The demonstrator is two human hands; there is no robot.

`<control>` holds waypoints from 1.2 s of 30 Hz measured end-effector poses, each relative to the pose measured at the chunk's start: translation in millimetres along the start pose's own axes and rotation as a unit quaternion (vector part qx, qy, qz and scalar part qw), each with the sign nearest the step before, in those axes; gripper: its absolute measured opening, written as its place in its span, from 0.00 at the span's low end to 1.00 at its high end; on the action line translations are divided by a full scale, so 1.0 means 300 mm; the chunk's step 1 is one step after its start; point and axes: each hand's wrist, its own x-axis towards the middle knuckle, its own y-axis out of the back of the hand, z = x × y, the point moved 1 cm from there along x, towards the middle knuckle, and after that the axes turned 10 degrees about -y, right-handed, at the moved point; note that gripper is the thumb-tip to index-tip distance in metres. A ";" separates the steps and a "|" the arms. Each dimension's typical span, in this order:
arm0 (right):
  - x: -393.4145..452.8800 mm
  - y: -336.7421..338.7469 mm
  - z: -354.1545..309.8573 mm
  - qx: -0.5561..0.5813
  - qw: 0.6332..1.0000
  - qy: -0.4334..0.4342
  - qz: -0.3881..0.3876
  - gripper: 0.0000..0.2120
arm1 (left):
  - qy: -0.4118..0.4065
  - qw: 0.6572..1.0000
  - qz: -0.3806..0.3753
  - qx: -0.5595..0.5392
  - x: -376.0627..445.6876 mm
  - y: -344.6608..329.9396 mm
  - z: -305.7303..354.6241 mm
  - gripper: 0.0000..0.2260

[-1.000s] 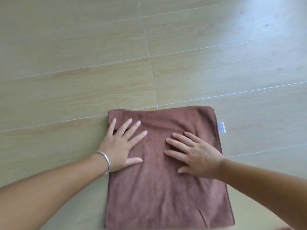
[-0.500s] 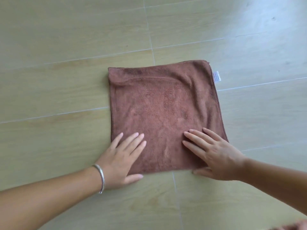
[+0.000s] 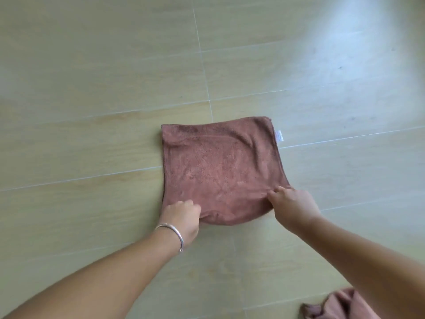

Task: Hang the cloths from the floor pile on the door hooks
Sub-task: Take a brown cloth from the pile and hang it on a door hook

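A brown folded cloth [image 3: 220,166] lies flat on the pale wood-look floor, a small white label at its far right edge. My left hand [image 3: 181,215], with a silver bangle on the wrist, grips the cloth's near left corner with curled fingers. At the near right corner my right hand [image 3: 292,203] pinches the fabric, which bunches and bows between the two hands. No door or hooks are in view.
Another crumpled brown cloth [image 3: 331,305] lies on the floor at the bottom right, partly cut off by the frame and by my right arm. Tiled floor [image 3: 92,88] stretches all around, with a bright glare at the top right.
Both hands slid from the cloth's middle back to its near edge, then curled from flat palms into grips on the near corners. The near edge now bunches up.
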 end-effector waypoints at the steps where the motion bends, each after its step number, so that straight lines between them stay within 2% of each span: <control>1: -0.028 0.070 0.007 0.009 0.999 -0.031 -0.018 0.09 | 0.032 0.999 0.026 -0.033 -0.040 0.059 -0.014 0.14; 4: -0.123 0.317 0.024 -0.009 0.999 -0.031 -0.001 0.12 | 0.063 0.993 0.081 -0.051 -0.202 0.268 -0.068 0.15; 8: -0.260 0.738 0.033 -0.006 1.000 -0.013 0.000 0.10 | 0.053 0.994 0.076 -0.062 -0.432 0.619 -0.135 0.12; 11: -0.371 1.092 0.038 0.015 1.000 -0.021 -0.004 0.07 | 0.085 0.987 0.100 -0.094 -0.623 0.928 -0.152 0.11; 14: -0.505 1.432 0.063 0.057 0.997 -0.057 -0.003 0.07 | 0.105 0.969 0.148 -0.169 -0.837 1.242 -0.153 0.10; 17: -0.659 1.784 0.102 0.110 0.991 -0.081 0.007 0.16 | 0.111 0.933 0.190 -0.286 -1.097 1.560 -0.149 0.13; 21: -0.854 2.178 0.143 0.152 0.985 -0.075 0.039 0.16 | 0.064 0.921 0.226 -0.312 -1.423 1.904 -0.142 0.12; 25: -0.993 2.533 0.177 0.205 0.972 -0.062 0.101 0.15 | 0.018 0.925 0.245 -0.289 -1.680 2.190 -0.150 0.11; 28: -1.076 2.790 0.191 0.192 0.967 -0.048 0.160 0.15 | 0.007 0.926 0.280 -0.251 -1.837 2.379 -0.175 0.08; 30: -1.129 2.954 0.189 0.179 0.961 -0.038 0.209 0.18 | 0.000 0.925 0.309 -0.221 -1.935 2.499 -0.188 0.09; 34: -1.234 3.249 0.163 0.166 0.940 -0.039 0.294 0.17 | 0.002 0.918 0.371 -0.141 -2.131 2.729 -0.228 0.12; 36: -1.283 3.362 0.143 0.157 0.933 -0.039 0.321 0.18 | 0.011 0.919 0.379 -0.106 -2.225 2.830 -0.252 0.14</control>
